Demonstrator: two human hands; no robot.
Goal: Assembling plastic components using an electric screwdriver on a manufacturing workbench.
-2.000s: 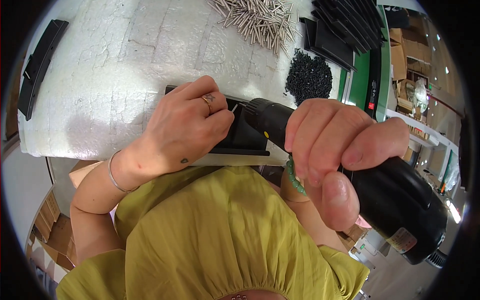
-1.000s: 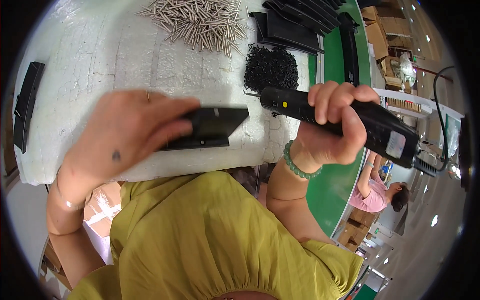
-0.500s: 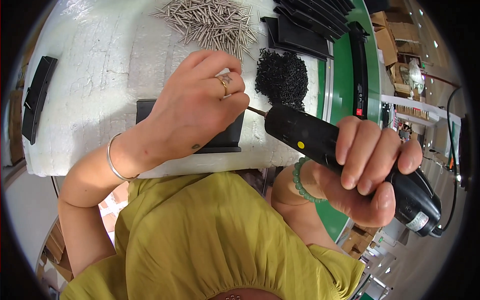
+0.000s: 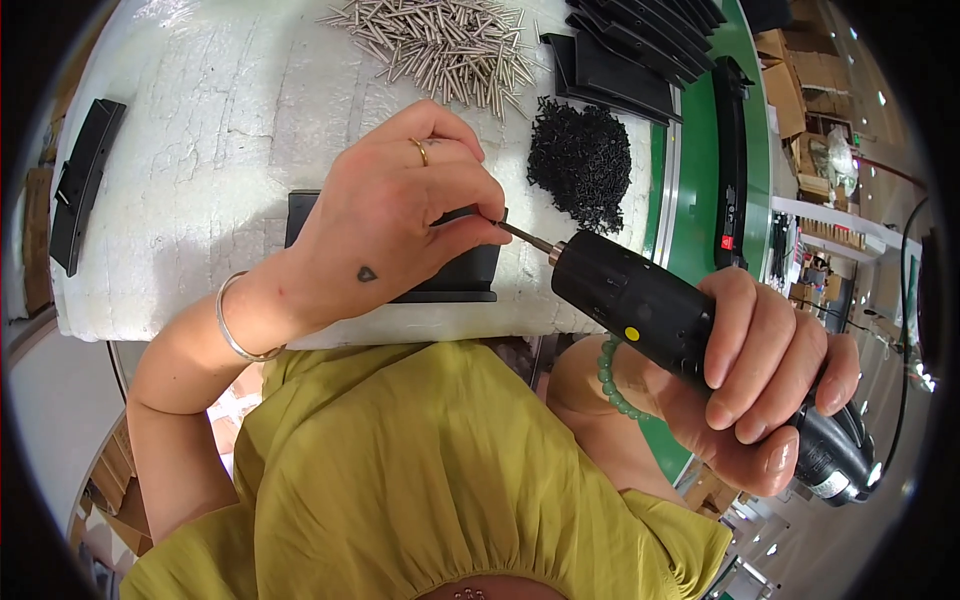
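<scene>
My right hand [image 4: 765,375] is wrapped around a black electric screwdriver [image 4: 635,305], held level with its bit pointing left. Thumb and forefinger of my left hand [image 4: 400,205] are pinched together at the bit's tip; whatever small piece sits between them is hidden. Below my left hand lies a black panel [image 4: 470,278] with a raised edge, partly covered by the hand. A pile of small black screws [image 4: 580,165] is just beyond the screwdriver. Further back is a heap of silver metal pins [image 4: 450,45].
Several black panels [image 4: 640,60] are stacked at the back right. A long black part [image 4: 733,160] rests on the green surface [image 4: 690,210] at the right. Another black part [image 4: 85,190] lies at the left of the white foam-covered table [image 4: 200,130]. A cable [image 4: 908,400] hangs at the far right.
My left hand has turned, so the pinched fingertips now show at the bit's tip. The screwdriver and my right hand have shifted slightly right and nearer to me.
</scene>
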